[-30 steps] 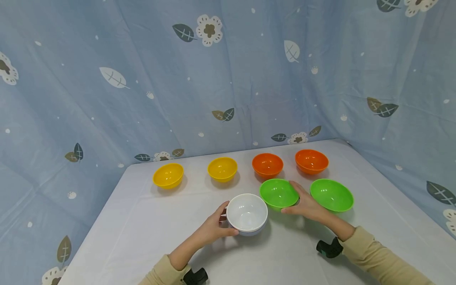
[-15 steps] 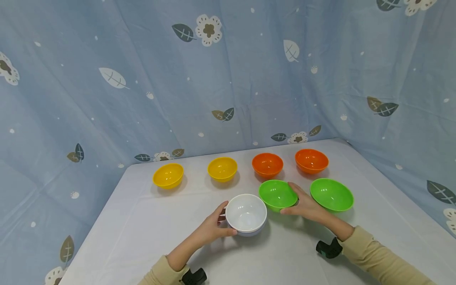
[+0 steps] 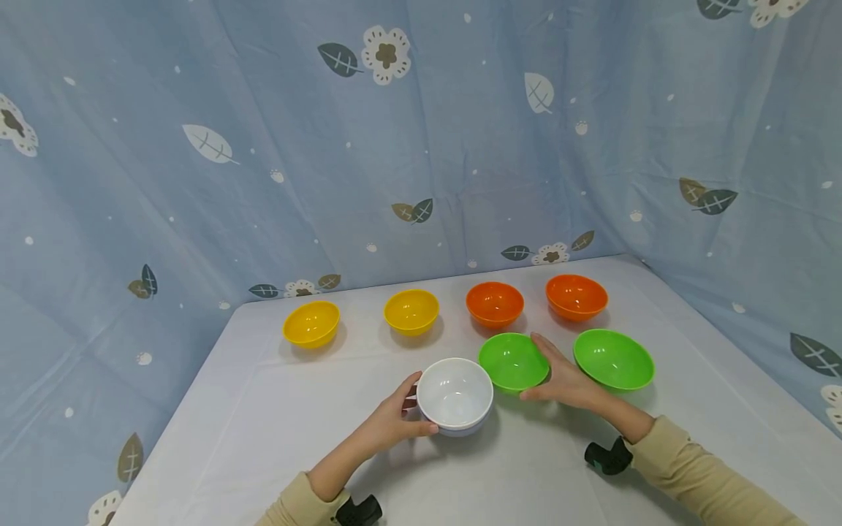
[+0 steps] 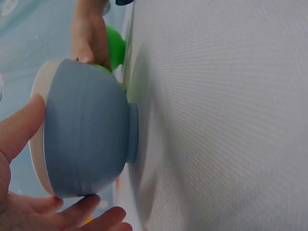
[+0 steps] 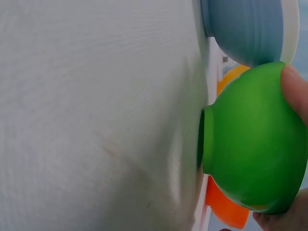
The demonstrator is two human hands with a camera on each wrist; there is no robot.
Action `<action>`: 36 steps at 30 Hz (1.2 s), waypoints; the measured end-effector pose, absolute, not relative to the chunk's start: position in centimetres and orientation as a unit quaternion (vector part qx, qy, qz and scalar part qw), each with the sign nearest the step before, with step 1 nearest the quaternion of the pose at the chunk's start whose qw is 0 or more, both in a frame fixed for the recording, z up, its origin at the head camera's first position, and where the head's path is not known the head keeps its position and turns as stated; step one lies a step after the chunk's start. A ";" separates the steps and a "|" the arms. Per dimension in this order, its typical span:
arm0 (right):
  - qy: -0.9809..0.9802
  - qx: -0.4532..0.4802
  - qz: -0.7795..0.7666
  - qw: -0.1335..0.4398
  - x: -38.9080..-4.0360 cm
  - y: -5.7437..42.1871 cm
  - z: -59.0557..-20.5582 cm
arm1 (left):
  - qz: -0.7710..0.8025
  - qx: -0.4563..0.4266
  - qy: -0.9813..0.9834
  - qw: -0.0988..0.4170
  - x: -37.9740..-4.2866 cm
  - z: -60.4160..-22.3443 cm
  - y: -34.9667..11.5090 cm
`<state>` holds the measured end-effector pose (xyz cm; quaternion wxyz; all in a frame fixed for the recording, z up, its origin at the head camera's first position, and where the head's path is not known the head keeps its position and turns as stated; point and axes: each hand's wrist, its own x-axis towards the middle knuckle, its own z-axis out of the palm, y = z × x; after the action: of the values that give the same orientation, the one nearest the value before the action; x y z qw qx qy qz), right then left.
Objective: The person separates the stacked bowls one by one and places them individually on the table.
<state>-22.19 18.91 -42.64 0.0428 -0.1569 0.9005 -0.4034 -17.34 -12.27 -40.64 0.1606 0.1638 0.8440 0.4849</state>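
Note:
In the head view my left hand (image 3: 393,416) holds a bowl (image 3: 455,394), white inside and light blue outside, from its left side. The left wrist view shows the thumb against the white rim band of this blue bowl (image 4: 89,130), with the fingers spread along its far side. My right hand (image 3: 562,376) grips a green bowl (image 3: 513,363) by its right side, thumb near the front and fingers at the back. Rim to rim, the two bowls meet in the right wrist view, where the green bowl (image 5: 257,139) stands upright close over the white cloth.
A second green bowl (image 3: 613,359) stands right of my right hand. Along the back are two orange bowls, one (image 3: 495,305) behind the held green one and another (image 3: 576,297) farther right. Two yellow bowls (image 3: 411,313) (image 3: 312,324) stand back left. A blue patterned curtain (image 3: 289,146) hangs behind.
The green bowl in my right hand has shifted slightly toward me and to the left, with the hand. The blue-and-white bowl and left hand have moved only a touch left.

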 end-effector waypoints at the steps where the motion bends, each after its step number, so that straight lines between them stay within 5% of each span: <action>1: 0.900 -0.159 -0.404 0.045 -22.2 18.9 -42.6 | 0.484 0.164 0.844 0.161 -17.3 -40.6 -12.3; 17: 0.902 -0.176 -0.390 0.063 -21.5 19.3 -42.3 | 0.484 0.164 0.844 0.161 -17.2 -40.5 -12.4; 29: 0.923 -0.202 -0.328 -0.008 -20.8 18.5 -40.8 | 0.481 0.166 0.848 0.148 -17.0 -39.8 -12.2; 36: 0.913 -0.230 -0.337 -0.001 -20.0 17.1 -39.7 | 0.480 0.175 0.848 0.140 -16.4 -38.7 -11.9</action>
<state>-19.96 17.12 -39.72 -0.0010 -0.2305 0.9129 -0.3370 -16.43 -11.93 -38.65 0.1401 0.1753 0.8479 0.4803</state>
